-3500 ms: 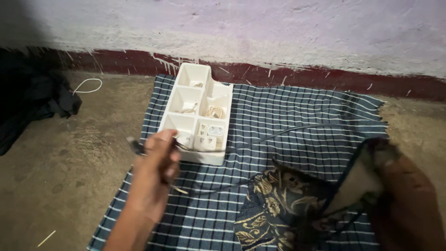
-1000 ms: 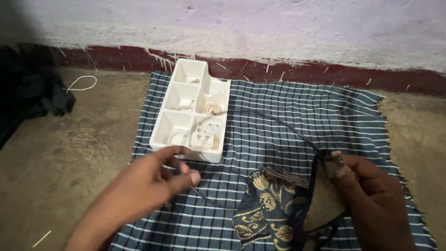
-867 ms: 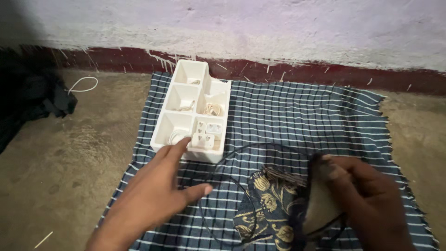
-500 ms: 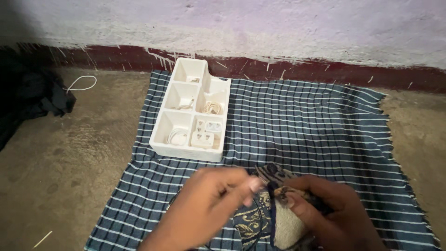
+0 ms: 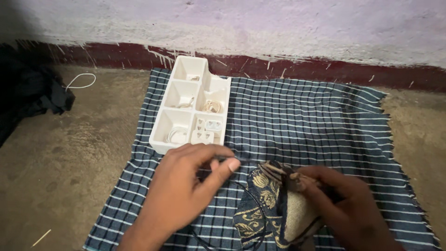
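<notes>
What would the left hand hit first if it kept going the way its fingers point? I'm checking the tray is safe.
Probably the pouch. The left hand points rightward, fingertips nearly at the pouch's top edge, which the right hand holds. The tray lies behind it, off that line. Depth is unclear.

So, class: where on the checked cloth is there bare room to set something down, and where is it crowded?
Free: the checked cloth right of the white tray, up to the wall. Crowded: the near edge, where the left hand pinches a dark cord and the right hand holds the patterned pouch.
</notes>
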